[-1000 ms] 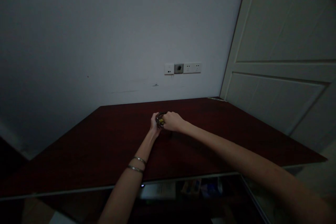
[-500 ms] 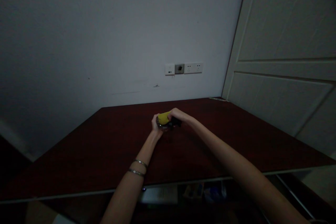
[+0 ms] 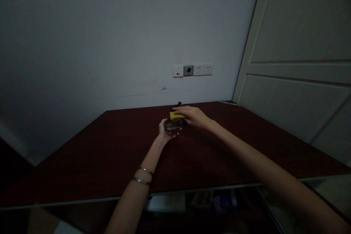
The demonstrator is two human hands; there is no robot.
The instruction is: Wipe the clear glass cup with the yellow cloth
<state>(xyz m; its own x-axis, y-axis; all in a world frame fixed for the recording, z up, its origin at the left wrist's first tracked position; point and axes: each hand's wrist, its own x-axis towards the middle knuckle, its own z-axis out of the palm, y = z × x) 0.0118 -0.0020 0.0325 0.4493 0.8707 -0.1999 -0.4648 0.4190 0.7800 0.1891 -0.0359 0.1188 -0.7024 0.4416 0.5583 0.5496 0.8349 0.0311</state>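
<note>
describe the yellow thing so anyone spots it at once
Over the dark red tabletop, find the right hand, below the wall sockets. It holds the yellow thing near the round dish in the left hand; bright yellow separates it from that darker dish.

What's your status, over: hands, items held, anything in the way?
Left hand holding round bowl. Right hand gripping yellow item. In the way: yellow item overlaps bowl's far rim in this view; contact unclear.
</note>
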